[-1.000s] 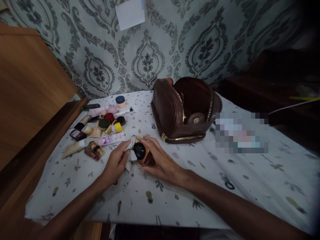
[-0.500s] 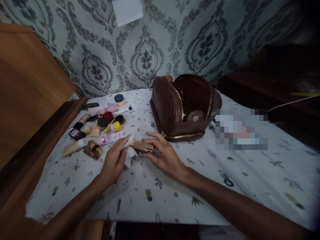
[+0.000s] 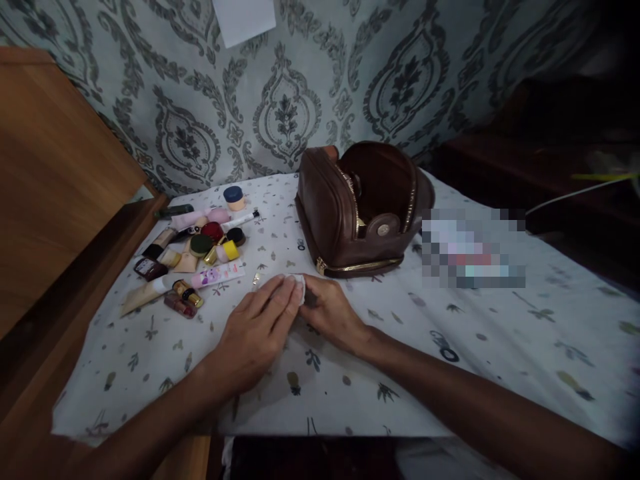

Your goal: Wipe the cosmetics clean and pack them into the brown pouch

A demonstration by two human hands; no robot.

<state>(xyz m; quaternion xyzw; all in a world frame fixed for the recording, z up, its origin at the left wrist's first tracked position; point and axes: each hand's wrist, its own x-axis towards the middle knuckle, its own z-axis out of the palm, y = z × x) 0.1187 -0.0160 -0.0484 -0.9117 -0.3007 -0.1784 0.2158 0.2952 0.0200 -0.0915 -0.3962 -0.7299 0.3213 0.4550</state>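
Note:
In the head view, my left hand (image 3: pixel 260 327) is closed over a white tissue (image 3: pixel 301 288), its fingers pressed flat together across it. A gold lipstick-like tube (image 3: pixel 257 279) lies under these fingers; only one shiny end shows, past the left fingertips. My right hand (image 3: pixel 333 310) is curled against the tissue from the other side, thumb on top, gripping the tube's hidden end. Both hands meet just above the cloth-covered table (image 3: pixel 350 400). Behind them stands a brown zip bag (image 3: pixel 335 220), its top unzipped and gaping.
To the left lies a group of cosmetics: a pink printed tube (image 3: pixel 219 273), a beige tube (image 3: pixel 145 295), a blue-lidded jar (image 3: pixel 234 197), a dark green lid (image 3: pixel 201 245) and several more. A blurred-out item (image 3: pixel 473 250) lies right of the bag. A wooden panel (image 3: pixel 65 133) borders the left.
My left hand has moved right and over the gold tube, carrying the tissue along it. The tube, bare before, is now mostly covered. The view has shifted slightly.

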